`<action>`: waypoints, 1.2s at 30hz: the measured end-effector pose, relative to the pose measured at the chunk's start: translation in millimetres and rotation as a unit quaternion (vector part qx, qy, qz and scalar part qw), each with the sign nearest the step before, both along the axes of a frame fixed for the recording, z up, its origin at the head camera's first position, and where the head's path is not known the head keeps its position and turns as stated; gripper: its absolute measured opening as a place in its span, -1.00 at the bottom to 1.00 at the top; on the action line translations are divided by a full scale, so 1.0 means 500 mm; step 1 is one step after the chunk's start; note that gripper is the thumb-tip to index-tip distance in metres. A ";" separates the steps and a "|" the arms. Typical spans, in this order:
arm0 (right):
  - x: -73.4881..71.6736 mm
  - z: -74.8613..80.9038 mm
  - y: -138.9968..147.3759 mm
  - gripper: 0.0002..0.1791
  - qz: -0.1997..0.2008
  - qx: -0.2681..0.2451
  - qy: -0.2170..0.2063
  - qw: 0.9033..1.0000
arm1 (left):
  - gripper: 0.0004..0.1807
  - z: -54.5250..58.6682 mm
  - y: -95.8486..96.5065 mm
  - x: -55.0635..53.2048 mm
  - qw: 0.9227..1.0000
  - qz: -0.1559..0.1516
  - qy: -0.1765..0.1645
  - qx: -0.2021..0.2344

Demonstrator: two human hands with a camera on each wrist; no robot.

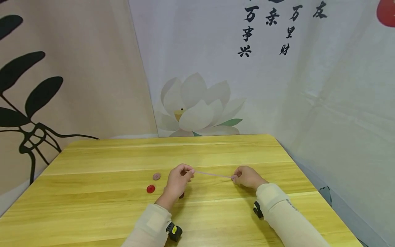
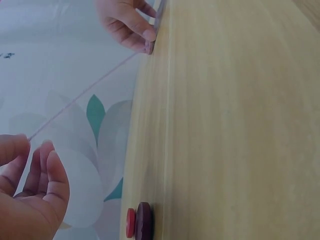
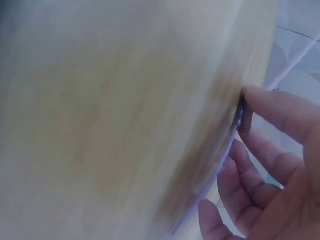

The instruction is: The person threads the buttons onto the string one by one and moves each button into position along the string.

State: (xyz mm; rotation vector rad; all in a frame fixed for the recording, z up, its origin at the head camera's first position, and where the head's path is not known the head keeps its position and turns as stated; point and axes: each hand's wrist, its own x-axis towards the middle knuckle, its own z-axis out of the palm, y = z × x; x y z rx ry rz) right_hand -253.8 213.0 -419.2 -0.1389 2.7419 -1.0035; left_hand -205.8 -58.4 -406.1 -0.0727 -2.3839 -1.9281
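Note:
A thin pale-pink string (image 1: 213,174) stretches nearly straight between both hands above the table. My left hand (image 1: 177,181) pinches one end of it between thumb and forefinger, the other fingers loosely bent. At the other end, my right hand (image 1: 247,176) pinches a mauve button (image 3: 246,120) between thumb and fingertip. More of the string trails beyond that button in the right wrist view. On the tabletop left of my left hand lie a mauve-pink button (image 1: 156,176) and a red button (image 1: 150,189). A dark purple button (image 2: 144,221) is partly hidden behind the left wrist in the head view.
The wooden table (image 1: 92,206) has light yellow grain. A printed cloth (image 1: 197,61) with a lotus and black characters hangs behind it. Black wrist cameras sit under both cream sleeves (image 1: 284,206).

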 end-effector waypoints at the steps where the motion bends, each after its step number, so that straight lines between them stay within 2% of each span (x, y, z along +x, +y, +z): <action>1: 0.001 0.000 -0.001 -0.88 0.003 0.002 0.003 1.000 | -0.86 0.000 0.000 0.000 1.000 0.001 0.000 -0.001; 6: 0.002 -0.001 -0.004 -0.90 0.003 0.008 0.005 1.000 | -0.86 0.000 0.000 0.002 1.000 0.001 -0.002 -0.003; 10: 0.005 -0.002 -0.005 -0.87 0.004 0.020 0.007 1.000 | -0.84 0.000 0.000 0.005 1.000 0.007 -0.014 -0.024; 15: 0.012 0.002 -0.008 -0.72 0.022 0.038 0.016 0.999 | -0.84 -0.001 0.001 0.009 0.999 0.011 -0.022 -0.038; 19: 0.016 0.013 -0.015 -0.53 0.043 0.092 0.048 0.994 | -0.85 0.000 0.002 0.009 0.999 0.008 -0.013 -0.028; 22: 0.021 0.021 -0.025 -0.47 0.049 0.107 0.071 0.991 | -0.85 0.001 0.002 0.007 1.000 0.007 -0.007 -0.021; 29: 0.033 0.033 -0.064 -0.46 0.047 0.054 0.082 0.994 | -0.84 0.000 0.004 0.007 1.000 0.005 -0.001 -0.018; 36: 0.037 0.037 -0.096 -0.47 0.047 0.009 0.085 0.995 | -0.82 -0.009 0.003 0.006 1.000 -0.010 0.004 -0.001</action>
